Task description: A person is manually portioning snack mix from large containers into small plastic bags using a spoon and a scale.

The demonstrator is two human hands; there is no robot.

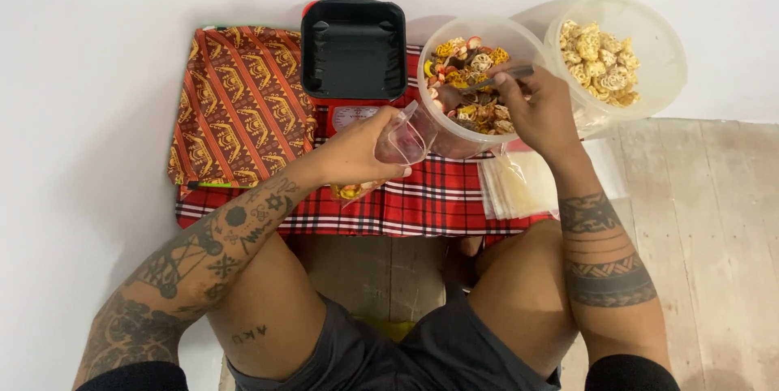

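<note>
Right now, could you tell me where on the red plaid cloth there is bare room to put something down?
The front strip of the red plaid cloth is bare, between the left hand and the stack of clear bags. The patterned orange cloth left of the black tray also lies free. It is crowded at the back right, where the right hand reaches into the mixed-snack tub beside the yellow-snack tub.

Tight on my right side: two clear plastic tubs, the mixed-snack tub (479, 83) and the pale-cracker tub (617, 54), sit touching, no gap between. Black tray (353, 49) on the red scale (350, 115) blocks the middle back. I see open passage over the patterned orange cloth (239, 103) at left and the plaid cloth's (430, 200) near edge. Stack of clear bags (519, 184) lies flat, easy to pass over.
</note>
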